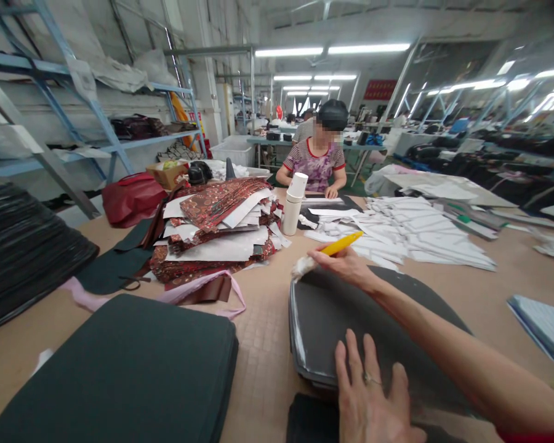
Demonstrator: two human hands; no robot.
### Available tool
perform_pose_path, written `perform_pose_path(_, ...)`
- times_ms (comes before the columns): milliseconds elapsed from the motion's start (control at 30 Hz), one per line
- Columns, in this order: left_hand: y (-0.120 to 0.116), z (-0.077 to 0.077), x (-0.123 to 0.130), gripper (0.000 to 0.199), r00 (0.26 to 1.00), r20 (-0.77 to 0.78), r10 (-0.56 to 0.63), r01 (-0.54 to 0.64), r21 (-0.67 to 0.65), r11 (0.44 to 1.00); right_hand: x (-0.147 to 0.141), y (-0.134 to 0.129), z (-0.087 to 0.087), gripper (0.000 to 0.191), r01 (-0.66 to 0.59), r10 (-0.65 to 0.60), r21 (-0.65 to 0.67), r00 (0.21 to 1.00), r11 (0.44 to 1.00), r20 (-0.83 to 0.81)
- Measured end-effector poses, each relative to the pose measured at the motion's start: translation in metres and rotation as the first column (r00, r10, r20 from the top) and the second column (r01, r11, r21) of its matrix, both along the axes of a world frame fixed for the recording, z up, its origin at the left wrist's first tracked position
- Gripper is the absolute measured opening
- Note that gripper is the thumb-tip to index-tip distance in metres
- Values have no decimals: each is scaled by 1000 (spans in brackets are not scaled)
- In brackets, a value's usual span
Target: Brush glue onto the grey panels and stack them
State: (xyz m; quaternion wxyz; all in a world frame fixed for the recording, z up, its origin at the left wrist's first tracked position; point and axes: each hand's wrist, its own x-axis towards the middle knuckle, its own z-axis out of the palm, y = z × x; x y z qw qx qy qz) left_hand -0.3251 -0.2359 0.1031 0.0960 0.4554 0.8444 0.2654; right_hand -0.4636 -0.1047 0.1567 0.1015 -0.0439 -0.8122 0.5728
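My right hand (pixel 344 266) is closed round the yellow handle of a brush (pixel 342 244). Its whitish bristle end touches the far left corner of a stack of dark grey pieces (pixel 373 307). A white, wet-looking band runs along the left edge of that stack. Flat on the top piece, nearer to me, lies my left hand (pixel 369 394) with fingers spread, a ring on one of them. To the left is another stack of dark green-black pieces (pixel 124 369). Part of a black item (pixel 311 418) shows beneath my left hand's side of the stack.
Patterned red-brown pieces and white sheets (pixel 216 240) are piled beyond, beside a white bottle (pixel 293 209). Many white cut pieces (pixel 410 231) spread at the back right. A notebook (pixel 545 326) lies right. Across the table, a co-worker (pixel 316 163) handles pieces. Black bundles (pixel 28 252) stand left.
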Motion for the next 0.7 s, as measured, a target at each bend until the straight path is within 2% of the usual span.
perform_pose_path(167, 10, -29, 4, 73, 987, -150, 52, -43, 65, 997, -8, 36, 6, 49, 178, -175, 78, 984, 981, -40)
perform_pose_path(233, 12, -40, 5, 75, 976, -201, 85, -68, 90, 994, -7, 40, 9, 47, 147, -143, 67, 988, 987, -57)
perform_pose_path(333, 11, -51, 4, 77, 959, -256, 123, -99, 105, 990, -10, 42, 12, 43, 4, -3, 70, 1000, 998, -9)
perform_pose_path(400, 8, -54, 2, 79, 951, -294, 94, -63, 114, 991, -10, 52, 11, 41, -5, 1, 106, 999, 994, 33)
perform_pose_path(500, 5, -50, -1, 80, 942, -327, 75, -37, 120, 992, 3, 84, 6, 40, 98, -103, 149, 994, 984, 26)
perform_pose_path(600, 5, -42, 2, 76, 932, -315, 177, -148, 114, 982, 33, 127, 1, 39, 208, -212, 174, 977, 963, 5)
perform_pose_path(700, 5, -36, 3, 75, 924, -338, 179, -165, 71, 984, 71, 166, 1, 38, 324, -328, 204, 944, 924, -13)
